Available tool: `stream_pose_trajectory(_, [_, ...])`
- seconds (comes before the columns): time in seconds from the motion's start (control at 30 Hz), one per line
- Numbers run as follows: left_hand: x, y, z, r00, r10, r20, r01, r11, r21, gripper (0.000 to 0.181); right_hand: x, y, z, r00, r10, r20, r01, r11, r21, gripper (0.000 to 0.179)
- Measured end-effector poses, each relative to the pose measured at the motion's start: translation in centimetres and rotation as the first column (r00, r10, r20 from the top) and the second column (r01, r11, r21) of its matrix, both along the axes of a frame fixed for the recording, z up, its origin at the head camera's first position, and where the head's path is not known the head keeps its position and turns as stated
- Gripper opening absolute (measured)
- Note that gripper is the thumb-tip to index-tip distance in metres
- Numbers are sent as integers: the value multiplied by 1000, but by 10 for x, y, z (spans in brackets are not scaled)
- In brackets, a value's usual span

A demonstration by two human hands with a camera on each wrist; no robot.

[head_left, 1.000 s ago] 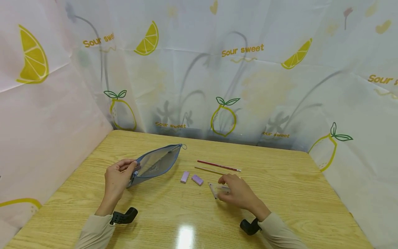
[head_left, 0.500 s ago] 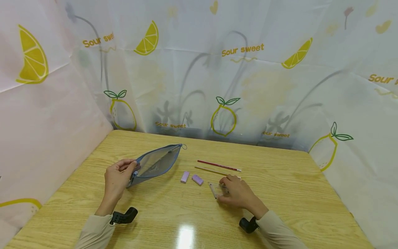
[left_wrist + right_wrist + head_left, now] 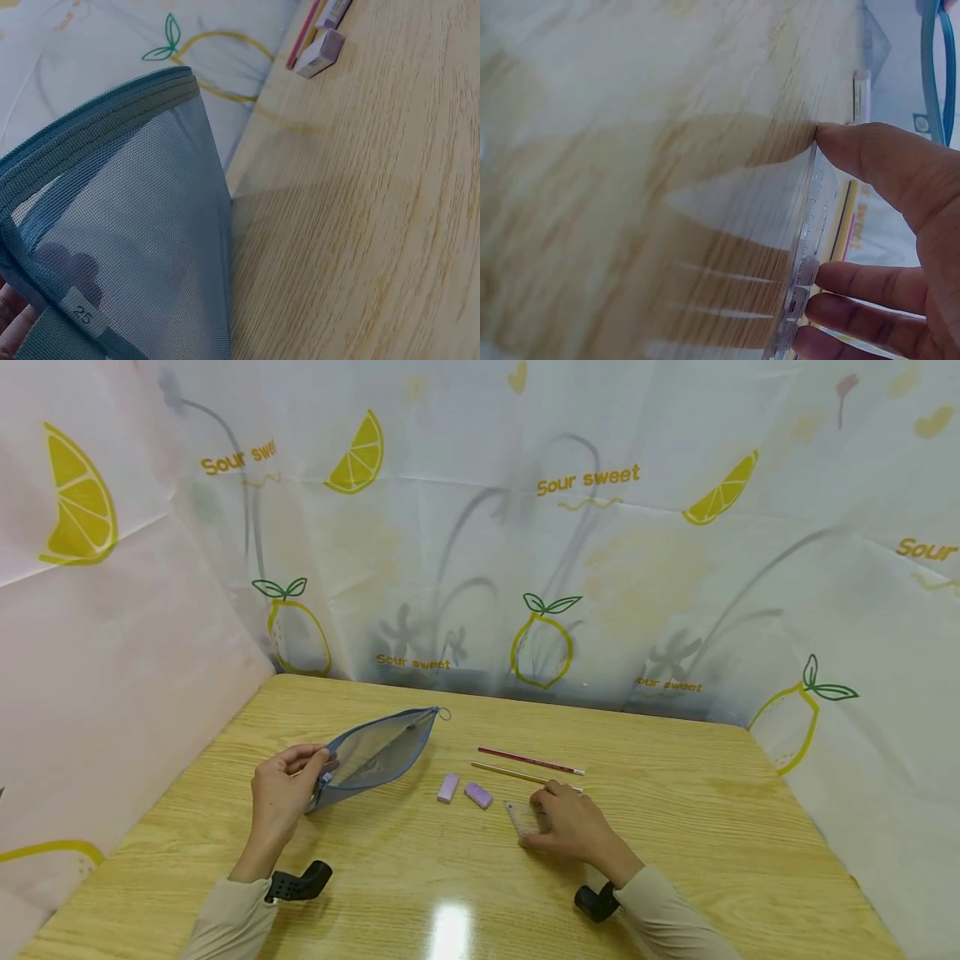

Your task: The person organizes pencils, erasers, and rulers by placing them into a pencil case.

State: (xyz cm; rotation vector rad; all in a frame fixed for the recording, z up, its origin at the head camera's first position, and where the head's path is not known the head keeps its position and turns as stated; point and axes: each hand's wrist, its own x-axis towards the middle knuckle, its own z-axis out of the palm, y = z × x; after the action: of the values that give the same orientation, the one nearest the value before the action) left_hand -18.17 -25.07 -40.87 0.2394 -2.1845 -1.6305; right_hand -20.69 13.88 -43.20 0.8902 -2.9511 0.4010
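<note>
A blue mesh zip pouch [image 3: 386, 764] leans at the left with its mouth spread wide. My left hand [image 3: 283, 789] pinches its near rim; in the left wrist view a tag marked 25 shows on the mesh pouch [image 3: 157, 202]. Over at the right, my right hand [image 3: 573, 827] grips a clear set square [image 3: 515, 818] lying on the wood, partly covered by the hand. In the right wrist view, the thumb [image 3: 870, 146] is at one end of the clear plastic and the fingertips touch farther along it.
Two purple erasers [image 3: 447, 787] lie between the pouch and the set square. Behind them are a red pencil [image 3: 531, 761] and a gold pencil [image 3: 513, 772], roughly parallel. A lemon-printed curtain [image 3: 450, 568] stands along the table's back edge.
My right hand has lowered and settled its thumb and fingers at the set square, which was slightly blurred earlier. The left hand and pouch have stayed put.
</note>
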Motion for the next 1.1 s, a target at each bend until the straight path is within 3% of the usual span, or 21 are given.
stream_pose_trajectory(0.83, [-2, -2, -1, 1000, -20, -8, 21, 999, 37, 28, -4, -2, -4, 999, -20, -45, 20, 1000, -21, 37])
stream_pose_trajectory(1.1, [-1, -1, 0, 1000, -18, -1, 18, 999, 40, 28, -4, 0, -1, 997, -80, 18, 80, 996, -34, 37])
